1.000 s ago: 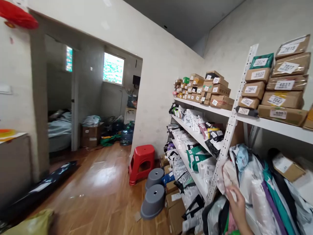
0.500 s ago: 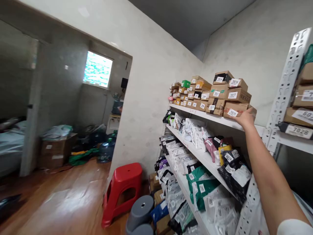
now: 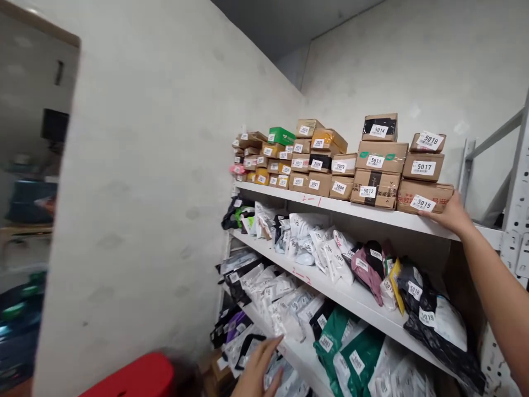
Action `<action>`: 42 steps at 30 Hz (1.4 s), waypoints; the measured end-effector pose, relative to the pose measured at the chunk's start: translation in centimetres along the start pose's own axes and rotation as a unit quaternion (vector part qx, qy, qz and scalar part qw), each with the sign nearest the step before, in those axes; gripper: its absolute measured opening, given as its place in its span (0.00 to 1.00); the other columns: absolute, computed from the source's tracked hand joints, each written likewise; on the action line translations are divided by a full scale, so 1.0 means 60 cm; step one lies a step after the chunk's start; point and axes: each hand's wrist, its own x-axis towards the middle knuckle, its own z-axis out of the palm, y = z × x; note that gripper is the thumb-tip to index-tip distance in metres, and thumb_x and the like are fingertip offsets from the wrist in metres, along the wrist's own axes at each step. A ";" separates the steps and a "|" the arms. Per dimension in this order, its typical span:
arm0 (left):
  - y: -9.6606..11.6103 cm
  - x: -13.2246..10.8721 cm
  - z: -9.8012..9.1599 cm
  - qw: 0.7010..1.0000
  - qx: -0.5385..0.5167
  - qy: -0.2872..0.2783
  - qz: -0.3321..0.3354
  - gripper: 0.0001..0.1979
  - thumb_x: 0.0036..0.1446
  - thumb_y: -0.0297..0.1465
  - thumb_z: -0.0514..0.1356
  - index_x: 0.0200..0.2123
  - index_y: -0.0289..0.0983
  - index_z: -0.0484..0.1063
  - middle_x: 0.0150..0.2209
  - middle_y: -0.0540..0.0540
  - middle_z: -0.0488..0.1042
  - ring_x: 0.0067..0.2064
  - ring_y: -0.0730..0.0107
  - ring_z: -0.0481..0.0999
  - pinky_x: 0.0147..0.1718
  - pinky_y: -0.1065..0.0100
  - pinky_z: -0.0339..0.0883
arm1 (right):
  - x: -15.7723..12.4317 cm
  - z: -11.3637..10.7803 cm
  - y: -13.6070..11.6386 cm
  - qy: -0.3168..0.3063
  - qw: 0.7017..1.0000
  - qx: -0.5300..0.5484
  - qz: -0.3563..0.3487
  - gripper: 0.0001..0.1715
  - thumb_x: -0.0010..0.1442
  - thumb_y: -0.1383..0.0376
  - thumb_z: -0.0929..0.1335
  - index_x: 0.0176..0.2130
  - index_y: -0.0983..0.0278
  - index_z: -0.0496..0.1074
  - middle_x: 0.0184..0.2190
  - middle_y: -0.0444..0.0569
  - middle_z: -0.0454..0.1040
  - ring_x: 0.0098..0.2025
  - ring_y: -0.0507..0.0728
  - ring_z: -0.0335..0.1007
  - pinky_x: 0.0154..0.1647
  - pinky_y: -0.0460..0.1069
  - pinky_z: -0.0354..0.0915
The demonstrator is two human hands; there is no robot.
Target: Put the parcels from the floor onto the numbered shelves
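The right hand (image 3: 453,217) is bare, its slender forearm (image 3: 494,286) bare as well; the left hand (image 3: 255,370) (cut off at the bottom) shows slim, bare fingers (image 3: 269,347)

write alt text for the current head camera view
A person's right hand touches a cardboard box labelled 5015 on the top tier of a white rack lined with numbered boxes; the left hand is lower, near bagged parcels. A red stool shows bottom left.

The top shelf (image 3: 351,208) carries the box marked 5015 (image 3: 425,193), with the box marked 5012 (image 3: 374,193) just left of it and smaller boxes (image 3: 319,184) further left. On the middle shelf (image 3: 359,295), a black bag (image 3: 448,353) lies below the 5015 box, a pink bag (image 3: 367,270) and white bags (image 3: 334,259) to its lower left. The lower shelf (image 3: 303,353) holds green bags (image 3: 361,353), farther below and left of that box.
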 end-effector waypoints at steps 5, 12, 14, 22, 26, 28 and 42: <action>0.082 0.284 0.051 0.984 -0.086 0.010 0.153 0.29 0.66 0.34 0.57 0.70 0.42 0.64 0.67 0.32 0.67 0.69 0.47 0.70 0.64 0.45 0.71 | -0.043 0.003 -0.029 0.134 0.990 -0.029 -0.041 0.69 0.50 0.39 0.76 0.71 0.73 0.48 0.69 0.80 0.56 0.70 0.84 0.57 0.71 0.71 0.59; 0.173 0.625 -0.008 0.959 -0.014 0.119 0.256 0.43 0.60 0.34 0.68 0.73 0.36 0.54 0.73 0.26 0.57 0.74 0.37 0.58 0.71 0.36 0.57 | -0.077 0.139 -0.120 0.158 0.899 -0.140 -0.384 0.42 0.62 0.53 0.71 0.71 0.59 0.61 0.62 0.65 0.68 0.64 0.79 0.62 0.65 0.76 0.62; 0.186 0.703 -0.030 0.945 0.022 0.125 0.303 0.46 0.58 0.34 0.69 0.75 0.36 0.51 0.75 0.27 0.54 0.76 0.39 0.53 0.73 0.37 0.51 | -0.059 0.172 -0.136 0.141 0.889 -0.180 -0.396 0.49 0.60 0.53 0.73 0.73 0.59 0.58 0.66 0.65 0.65 0.66 0.80 0.59 0.66 0.76 0.61; 0.182 0.852 -0.078 0.885 0.059 0.056 0.457 0.45 0.58 0.44 0.70 0.73 0.37 0.59 0.69 0.31 0.66 0.71 0.46 0.63 0.66 0.46 0.60 | 0.007 0.149 -0.163 0.124 0.879 -0.263 -0.379 0.66 0.51 0.42 0.78 0.74 0.65 0.54 0.73 0.70 0.54 0.74 0.84 0.45 0.70 0.77 0.54; 0.175 0.868 -0.076 0.865 0.062 0.085 0.490 0.45 0.55 0.45 0.70 0.71 0.34 0.63 0.65 0.30 0.71 0.66 0.42 0.67 0.62 0.45 0.62 | 0.016 0.134 -0.170 0.120 0.859 -0.279 -0.412 0.62 0.51 0.38 0.76 0.71 0.65 0.59 0.68 0.69 0.62 0.70 0.81 0.55 0.69 0.75 0.57; 0.174 0.873 -0.073 0.853 0.053 0.104 0.508 0.44 0.51 0.44 0.71 0.69 0.33 0.67 0.62 0.31 0.74 0.63 0.41 0.70 0.60 0.45 0.63 | 0.020 0.131 -0.169 0.130 0.851 -0.273 -0.429 0.62 0.51 0.36 0.75 0.71 0.65 0.60 0.64 0.68 0.66 0.66 0.80 0.59 0.67 0.74 0.59; 0.167 0.853 -0.077 0.875 -0.072 0.063 0.475 0.46 0.47 0.33 0.74 0.68 0.43 0.62 0.62 0.39 0.68 0.63 0.45 0.65 0.61 0.44 0.69 | 0.022 0.119 -0.163 0.115 0.852 -0.299 -0.413 0.57 0.50 0.33 0.75 0.69 0.55 0.67 0.62 0.62 0.63 0.63 0.80 0.58 0.63 0.76 0.60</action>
